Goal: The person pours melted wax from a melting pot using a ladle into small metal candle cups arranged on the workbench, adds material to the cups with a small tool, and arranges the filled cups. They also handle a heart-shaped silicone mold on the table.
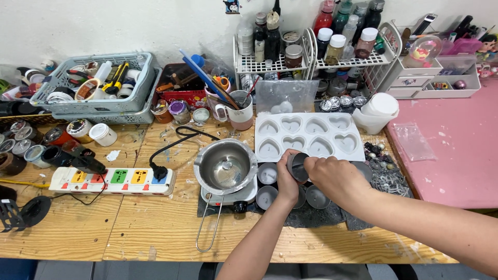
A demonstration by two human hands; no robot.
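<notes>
We hold a small round metal tin [298,166] between both hands, just in front of the white heart-shaped mould [308,136] on the wooden worktop [155,228]. Our left hand [288,179] closes around the tin from the left side, fingers curled about its wall, and lifts it clear of the dark mat [311,215] beneath. Our right hand [334,179] meets the tin from the right, fingers bent and pinched at its rim; whether they grip something inside the tin we cannot tell.

More tins of the same kind [267,197] stand on the mat just below and beside our hands, some with a pale fill. To the left, a steel pouring pot [225,167] with a long wire handle sits on a small hotplate [238,196]. A white power strip [111,180] lies further left, with a black plug in it. A white tub [381,111] stands beyond the mould's right end.
</notes>
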